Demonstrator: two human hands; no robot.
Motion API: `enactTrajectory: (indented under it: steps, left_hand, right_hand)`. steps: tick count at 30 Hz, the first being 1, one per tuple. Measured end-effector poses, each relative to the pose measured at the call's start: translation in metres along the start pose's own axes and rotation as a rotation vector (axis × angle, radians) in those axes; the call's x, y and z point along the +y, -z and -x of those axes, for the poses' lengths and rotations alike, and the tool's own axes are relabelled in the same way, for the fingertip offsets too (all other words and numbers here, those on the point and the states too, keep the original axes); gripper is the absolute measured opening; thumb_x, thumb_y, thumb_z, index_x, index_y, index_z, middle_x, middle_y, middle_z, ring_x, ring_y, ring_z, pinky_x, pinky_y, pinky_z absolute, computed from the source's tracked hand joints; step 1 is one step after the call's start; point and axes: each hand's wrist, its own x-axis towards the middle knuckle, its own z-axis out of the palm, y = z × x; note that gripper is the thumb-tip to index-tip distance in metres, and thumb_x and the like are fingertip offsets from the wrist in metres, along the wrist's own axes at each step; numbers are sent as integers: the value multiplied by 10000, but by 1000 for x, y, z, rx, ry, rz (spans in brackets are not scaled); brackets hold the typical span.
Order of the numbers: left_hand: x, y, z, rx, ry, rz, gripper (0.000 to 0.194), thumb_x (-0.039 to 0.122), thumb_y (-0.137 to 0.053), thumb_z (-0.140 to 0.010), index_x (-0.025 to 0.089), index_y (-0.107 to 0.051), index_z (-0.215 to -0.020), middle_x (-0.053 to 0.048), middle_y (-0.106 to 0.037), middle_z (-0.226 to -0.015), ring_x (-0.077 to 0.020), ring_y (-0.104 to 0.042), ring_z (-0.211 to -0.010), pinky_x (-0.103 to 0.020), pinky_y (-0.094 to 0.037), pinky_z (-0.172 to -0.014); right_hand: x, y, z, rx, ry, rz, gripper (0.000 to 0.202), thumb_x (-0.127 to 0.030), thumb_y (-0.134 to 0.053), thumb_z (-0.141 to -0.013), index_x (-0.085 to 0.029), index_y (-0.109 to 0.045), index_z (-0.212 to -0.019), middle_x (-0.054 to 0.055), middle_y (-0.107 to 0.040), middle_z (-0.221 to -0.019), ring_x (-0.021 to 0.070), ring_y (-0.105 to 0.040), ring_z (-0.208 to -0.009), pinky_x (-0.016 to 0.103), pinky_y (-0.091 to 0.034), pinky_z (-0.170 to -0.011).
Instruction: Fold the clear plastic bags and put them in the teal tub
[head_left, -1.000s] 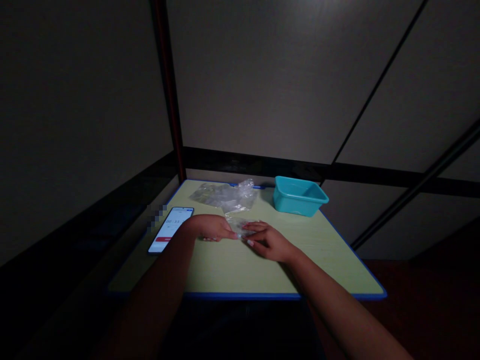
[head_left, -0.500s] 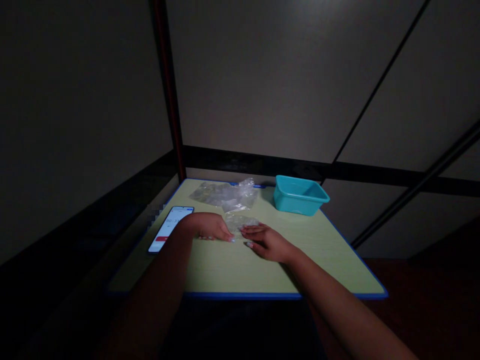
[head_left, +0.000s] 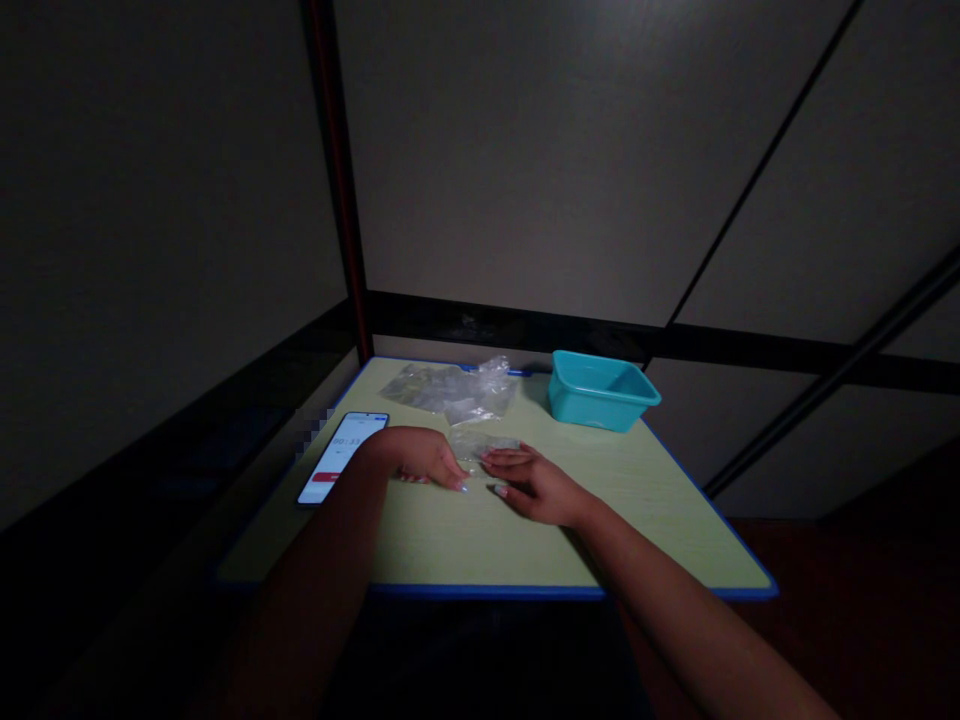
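Right fingers (head_left: pixel 508 463) touch what seems clear plastic (head_left: pixel 469 445), left hand (head_left: pixel 429 457) beside it.

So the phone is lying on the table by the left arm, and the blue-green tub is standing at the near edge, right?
Not quite: the head view shows the blue-green tub standing toward the far edge of the table, not the near one. The phone is indeed lying on the table by the left arm.

phone (head_left: pixel 328 474) on pale table (head_left: pixel 480 545)
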Motion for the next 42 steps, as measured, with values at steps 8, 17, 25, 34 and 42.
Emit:
enactTrajectory:
  steps: [8,17,25,34,42]
  left_hand:
    - [-8,-2,-4,-40,0,62,582,593,-572,-702,291,-597,-1199,64,-372,-430,-92,-340,-374,-205,-276,-393]
    - [-6,-2,-4,-66,48,40,594,571,-563,-716,295,-555,-1242,69,-368,-444,-87,-348,-373,-198,-306,-385]
    - [-3,-3,-3,-56,94,77,568,542,-580,-709,287,-581,-1217,65,-401,-454,-89,-364,-371,-210,-317,-393]
    - [0,-2,-2,-52,114,53,582,526,-566,-705,251,-583,-1218,56,-440,-481,-102,-426,-391,-229,-376,-426]
    - [3,-2,0,-41,116,58,609,558,-571,-679,225,-609,-1188,61,-413,-452,-103,-413,-386,-229,-372,-416]
  right_hand:
    - [1,-1,1,-31,-4,-5,451,-250,-539,-819,-251,-516,-1270,96,-509,-1319,236,-432,-1243,523,-196,-1065]
    - [4,-4,1,3,41,-15,471,-245,-555,-807,-255,-512,-1276,99,-515,-1313,241,-442,-1235,514,-211,-1063]
    - [3,-1,0,17,66,-26,414,-295,-561,-802,-240,-572,-1212,102,-557,-1269,237,-479,-1203,469,-261,-1043]
    - [-1,2,0,15,76,-2,339,-299,-554,-802,-223,-634,-1122,107,-617,-1189,225,-531,-1147,432,-286,-1027]
    - [1,0,0,-1,89,0,344,-296,-566,-798,-238,-625,-1132,106,-619,-1185,221,-531,-1148,440,-259,-1043]
